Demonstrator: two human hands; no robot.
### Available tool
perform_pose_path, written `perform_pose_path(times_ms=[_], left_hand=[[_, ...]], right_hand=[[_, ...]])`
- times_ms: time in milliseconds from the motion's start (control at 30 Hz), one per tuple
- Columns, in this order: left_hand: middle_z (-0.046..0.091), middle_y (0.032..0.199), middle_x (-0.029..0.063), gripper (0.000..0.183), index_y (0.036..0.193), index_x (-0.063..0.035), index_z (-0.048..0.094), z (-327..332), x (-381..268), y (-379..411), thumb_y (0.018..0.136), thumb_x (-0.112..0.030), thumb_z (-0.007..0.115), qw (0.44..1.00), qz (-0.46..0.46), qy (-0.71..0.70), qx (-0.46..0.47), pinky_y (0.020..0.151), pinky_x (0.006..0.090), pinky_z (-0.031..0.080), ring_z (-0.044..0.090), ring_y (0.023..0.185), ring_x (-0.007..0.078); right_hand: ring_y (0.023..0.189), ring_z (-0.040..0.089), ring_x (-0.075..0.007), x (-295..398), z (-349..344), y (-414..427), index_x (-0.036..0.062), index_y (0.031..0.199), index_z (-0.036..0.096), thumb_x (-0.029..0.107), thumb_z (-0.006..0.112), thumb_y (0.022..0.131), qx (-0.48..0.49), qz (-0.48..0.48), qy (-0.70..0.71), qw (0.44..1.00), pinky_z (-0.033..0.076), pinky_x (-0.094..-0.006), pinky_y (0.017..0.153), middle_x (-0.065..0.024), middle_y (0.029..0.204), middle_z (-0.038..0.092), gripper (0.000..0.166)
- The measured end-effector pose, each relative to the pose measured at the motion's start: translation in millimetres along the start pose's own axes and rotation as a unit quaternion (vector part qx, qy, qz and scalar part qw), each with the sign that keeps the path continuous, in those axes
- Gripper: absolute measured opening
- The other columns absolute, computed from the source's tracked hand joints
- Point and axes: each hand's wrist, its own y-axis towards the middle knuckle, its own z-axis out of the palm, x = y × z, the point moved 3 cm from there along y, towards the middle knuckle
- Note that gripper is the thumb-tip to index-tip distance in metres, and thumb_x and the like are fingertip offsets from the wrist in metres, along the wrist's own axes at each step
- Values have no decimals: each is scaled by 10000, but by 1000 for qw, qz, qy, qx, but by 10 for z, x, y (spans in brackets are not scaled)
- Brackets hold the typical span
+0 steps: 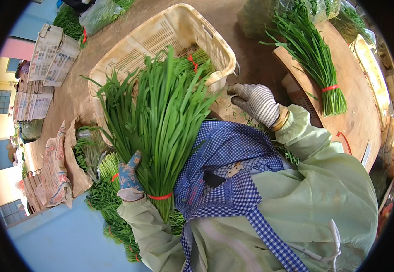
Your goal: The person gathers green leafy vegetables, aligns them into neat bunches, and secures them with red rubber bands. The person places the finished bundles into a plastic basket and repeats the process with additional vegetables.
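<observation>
My left hand (131, 173), in a blue flowered glove, is against the side of a bundle of long green leafy stalks (159, 132), with part of the hand hidden behind the leaves. A red band (160, 197) circles the stalks near their cut ends. The leaf tips fan out over a large cream plastic crate (229, 63). Inside the crate lies another bundle (200, 57) tied in red. My right hand (253, 102), in a striped knit glove, is raised beside the crate's near corner, holding nothing that shows, its fingers bent.
To the right, a curved wooden board (356, 136) bears a banded green bundle (326, 74), a loose red band (344, 141) and a flat metal blade (366, 153). More banded bundles (110, 207) are piled at my left. Crates (47, 54) and an old woven sack (56, 166) stand farther left.
</observation>
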Motion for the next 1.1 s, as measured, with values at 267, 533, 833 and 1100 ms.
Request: perform_pose_path(times_ms=[267,533,833,1100], left_hand=[[660,987,171,411,1127,44,538,-428,100,224,770,-42,724,999,0,-21,-26,659,397,604,682,778,282],[665,1012,143,368,1121,39,569,-346,57,128,788,-61,690,998,1,37,-50,732,384,586,677,818,272],[665,990,163,330,1079,27,586,-283,123,184,784,-62,703,999,-8,26,-40,692,377,589,679,804,260],[666,1025,131,430,1130,45,566,-390,-145,33,755,-45,758,985,41,141,-88,730,322,563,664,808,228]], right_hand=[[846,642,-362,543,409,282,90,1150,586,259,613,868,16,-125,43,991,513,-435,743,-189,908,657,330],[617,610,-169,349,769,451,25,960,613,230,606,883,110,-11,348,931,500,-301,536,-60,678,591,219],[600,584,-173,-107,377,232,37,1023,625,170,628,867,-46,9,198,979,499,-294,571,-66,713,607,205],[601,606,-168,516,730,441,38,936,613,113,652,840,30,-89,395,914,496,-304,555,-47,679,607,128]])
